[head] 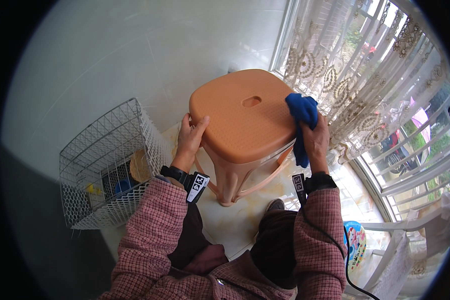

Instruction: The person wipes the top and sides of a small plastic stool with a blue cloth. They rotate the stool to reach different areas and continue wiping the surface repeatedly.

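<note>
Before me is an orange plastic stool [243,123] with a dimpled seat, an oval hole in its middle and paler legs. My left hand [190,137] grips the seat's left edge, thumb on top and fingers partly hidden beneath the rim. At the right edge, my right hand [315,137] holds a blue cloth [303,110] against the rim. Part of the cloth lies over the seat's corner, and its tail hangs down along the side.
A wire cage [105,165] with a woven basket [139,165] and a blue cup [123,186] inside stands at left by the tiled wall. Lace curtains [345,82] hang over the barred window at right. A printed round item [354,240] and a white chair [388,262] are lower right.
</note>
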### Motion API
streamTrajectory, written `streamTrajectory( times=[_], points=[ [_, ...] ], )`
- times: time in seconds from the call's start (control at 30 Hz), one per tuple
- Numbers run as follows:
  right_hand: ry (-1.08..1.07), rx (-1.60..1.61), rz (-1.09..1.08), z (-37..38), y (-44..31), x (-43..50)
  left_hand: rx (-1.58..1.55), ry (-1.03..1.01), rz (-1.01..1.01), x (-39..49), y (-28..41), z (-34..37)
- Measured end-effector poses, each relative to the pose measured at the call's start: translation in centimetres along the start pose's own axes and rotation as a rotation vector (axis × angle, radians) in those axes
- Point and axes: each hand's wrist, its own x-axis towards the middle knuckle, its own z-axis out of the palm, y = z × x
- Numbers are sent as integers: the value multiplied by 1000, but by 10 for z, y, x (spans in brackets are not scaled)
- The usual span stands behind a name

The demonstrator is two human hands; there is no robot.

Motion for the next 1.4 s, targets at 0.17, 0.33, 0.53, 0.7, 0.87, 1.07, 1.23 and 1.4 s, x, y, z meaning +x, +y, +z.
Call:
streamTrajectory(
  times=[0.17, 0.33, 0.53, 0.7, 0.87, 1.07, 1.23, 1.4],
  points=[
    [-93, -232, -407, -2, -40, -14, -26, 9, 39, 1, -2, 2],
    [-355, -102, -584, 1, -88, -40, -36, 2, 66, 4, -5, 2],
    [-314, -78, -724, 12, -97, -47, -94, -14, 68, -4, 4, 6],
    [-132, -220, -577, 11, -59, -22, -71, 17, 57, -9, 12, 5],
    [-24, -184, -277, 6, -22, -6, -66, 9, 45, -8, 9, 3],
    [9, 52, -15, 10, 7, 3, -2, -3, 57, -1, -2, 2],
    [45, 337, 85, 11, 15, 0, 9, -3, 73, 3, -7, 1],
    [40, 621, 268, 13, 31, 2, 2, -21, 84, 4, -7, 1]
  ],
)
